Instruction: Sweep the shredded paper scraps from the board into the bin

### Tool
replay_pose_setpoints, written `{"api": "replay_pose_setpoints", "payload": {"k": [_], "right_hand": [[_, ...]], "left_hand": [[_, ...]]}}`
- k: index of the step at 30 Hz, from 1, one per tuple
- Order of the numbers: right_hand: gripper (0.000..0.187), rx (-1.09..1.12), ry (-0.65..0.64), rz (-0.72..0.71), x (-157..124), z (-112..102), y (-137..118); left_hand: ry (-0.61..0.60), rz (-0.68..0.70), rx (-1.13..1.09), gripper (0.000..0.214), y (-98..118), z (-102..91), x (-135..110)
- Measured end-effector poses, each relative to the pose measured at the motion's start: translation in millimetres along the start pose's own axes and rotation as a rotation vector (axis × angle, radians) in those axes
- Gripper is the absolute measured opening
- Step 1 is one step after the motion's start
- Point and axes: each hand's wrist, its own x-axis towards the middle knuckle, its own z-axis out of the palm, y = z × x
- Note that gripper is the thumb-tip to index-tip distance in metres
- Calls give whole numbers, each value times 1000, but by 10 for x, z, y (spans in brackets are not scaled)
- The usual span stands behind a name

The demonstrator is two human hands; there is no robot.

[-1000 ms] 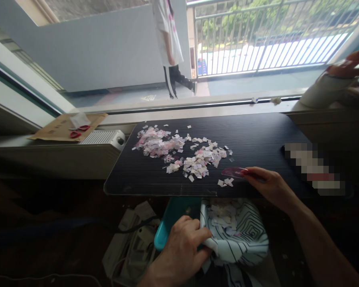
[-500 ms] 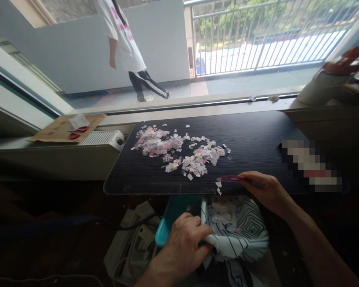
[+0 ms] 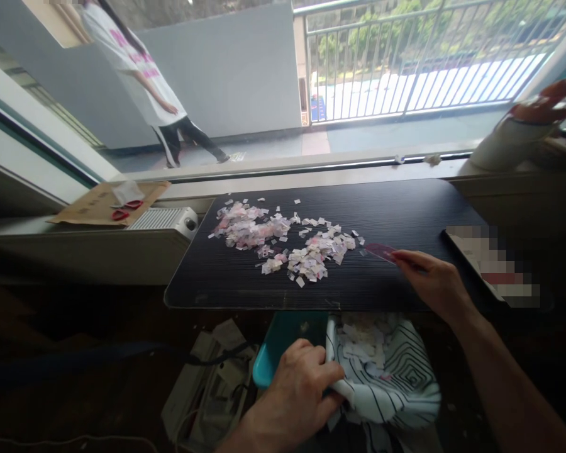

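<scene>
My right hand (image 3: 436, 280) pinches a thin, translucent purple plastic piece (image 3: 380, 251) just over the dark tabletop (image 3: 400, 211). Its tip is close to the right edge of a pile of small paper scraps (image 3: 316, 251). A second, pinker pile of scraps (image 3: 245, 225) spreads out farther left. Below the table's front edge, my left hand (image 3: 302, 384) is closed on the near-left rim of a white bin (image 3: 412, 377) with black line patterns. More paper scraps (image 3: 365, 343) lie inside that bin. A teal container (image 3: 265, 362) stands beside it, partly behind my left hand.
A phone-like object (image 3: 488, 267), partly blurred out, lies at the table's right. Red-handled scissors (image 3: 126, 209) rest on brown cardboard (image 3: 87, 204) beside a white radiator (image 3: 165, 219). Power strips or adapters (image 3: 217, 365) sit on the floor. Beyond the window, a person (image 3: 146, 75) walks.
My right hand has moved up and right with the purple piece. The few scraps at the table's front edge are gone from there. Bin and left hand have shifted slightly right; the person outside moved left.
</scene>
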Motion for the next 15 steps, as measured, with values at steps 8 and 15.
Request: {"api": "replay_pose_setpoints", "payload": {"k": [8, 15], "right_hand": [[23, 52, -158, -160, -208, 218, -190], [21, 167, -291, -275, -444, 330, -451]], "left_hand": [[5, -15, 41, 12, 3, -2, -9], [-54, 22, 146, 15, -13, -14, 21]]}}
